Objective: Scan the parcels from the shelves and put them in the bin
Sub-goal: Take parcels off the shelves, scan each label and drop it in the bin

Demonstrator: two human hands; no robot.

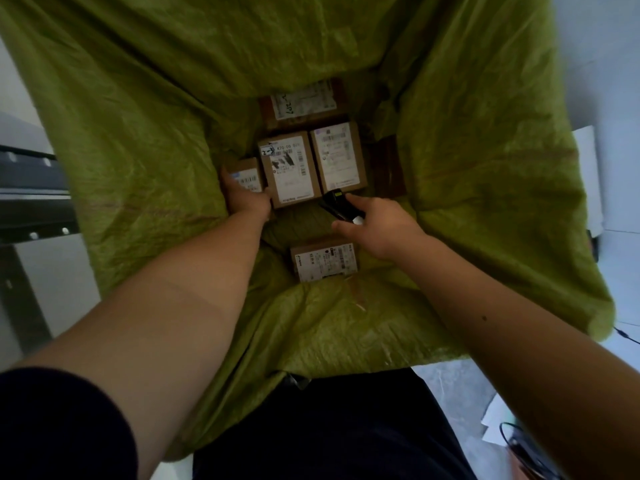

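Probably light and stiff, the small brown cardboard parcel [246,178] at centre-left suits its edge-grip by the left hand [247,200], while the right hand [375,225] clasps a black handheld scanner [337,206].

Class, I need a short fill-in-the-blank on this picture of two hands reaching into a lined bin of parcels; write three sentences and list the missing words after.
1. The bin is lined with a crinkled ____ plastic bag.
2. The black handheld scanner is held in the person's ____ hand.
3. The left hand grips a small brown ____ parcel at the bottom of the bin.

Missing words: green; right; cardboard
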